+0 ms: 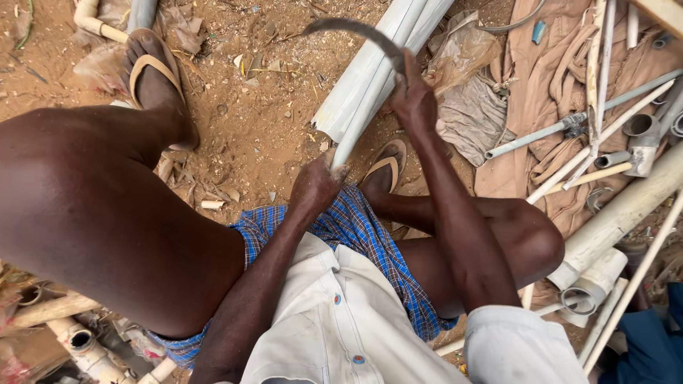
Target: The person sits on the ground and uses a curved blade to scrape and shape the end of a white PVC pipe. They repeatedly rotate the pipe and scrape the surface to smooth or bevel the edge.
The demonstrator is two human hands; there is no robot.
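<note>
I sit on the ground with my knees apart. My left hand (316,183) grips the near end of a long pale plastic pipe piece (370,78) that slants up and away to the right over the dirt. My right hand (413,96) is closed on the handle of a curved dark sickle blade (348,30), whose arc reaches left above the pipe. The blade's lower part lies against the pipe's right side, partly hidden by my fingers.
Sandalled feet (153,78) rest on red dirt strewn with scraps. To the right lie a brown cloth (548,85), thin grey pipes with fittings (576,124), and thick white pipes (619,213). More pipe pieces (82,345) sit at the lower left.
</note>
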